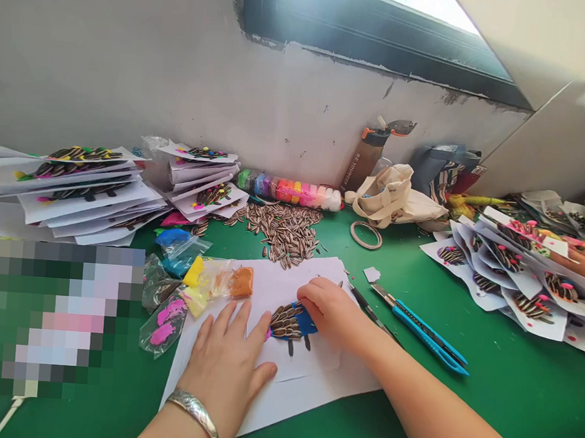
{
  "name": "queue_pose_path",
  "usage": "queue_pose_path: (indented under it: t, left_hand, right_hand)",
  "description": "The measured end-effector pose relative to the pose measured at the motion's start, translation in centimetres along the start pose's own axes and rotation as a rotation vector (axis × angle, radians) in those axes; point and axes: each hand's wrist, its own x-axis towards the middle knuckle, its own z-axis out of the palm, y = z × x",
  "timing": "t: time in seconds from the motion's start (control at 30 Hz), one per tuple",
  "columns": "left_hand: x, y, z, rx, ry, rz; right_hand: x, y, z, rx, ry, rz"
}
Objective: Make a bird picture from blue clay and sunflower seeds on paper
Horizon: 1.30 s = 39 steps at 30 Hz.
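My left hand [227,361], a silver bangle on its wrist, lies flat with fingers spread on white paper [293,272]. On that paper is a small picture: a patch of blue clay [308,323] with striped sunflower seeds [285,321] pressed over its left part, and two dark leg-like marks below. A bit of pink clay shows at its left end. My right hand [333,312] is pinched at the right end of the blue clay; whatever its fingertips hold is hidden. Loose sunflower seeds [288,235] lie heaped beyond the paper.
Bagged orange clay [242,282] and pink clay [165,323] lie left. Right are a blue utility knife [425,332] and tape roll [366,236]. Stacked seed pictures [88,195] stand left; another person's hand [582,262] is over more at right. A bottle [364,157] stands behind.
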Motion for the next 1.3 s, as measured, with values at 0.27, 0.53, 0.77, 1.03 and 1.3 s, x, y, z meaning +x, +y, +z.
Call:
queue_pose_path:
  t: [0.27,0.53,0.77,1.03,1.3]
  left_hand:
    - [-0.1,0.0,-0.1,-0.01,-0.013,-0.002]
    - [0.2,0.5,-0.7,-0.001,-0.025,-0.037]
    - [0.1,-0.3,0.1,-0.013,0.02,0.005]
    - [0.0,-0.2,0.1,-0.011,0.014,0.01]
    - [-0.1,-0.2,0.0,-0.004,0.015,0.008]
  right_hand:
    - [0.1,-0.4,0.9,0.017,0.03,-0.002]
    - [0.3,-0.8,0.8,0.037,0.032,-0.007]
    - [-0.1,0.2,0.2,0.132,0.056,0.035]
    - [0.1,0.1,0.0,0.061,0.039,0.066]
    - [0.1,0.4,-0.4,0.167,0.071,0.108]
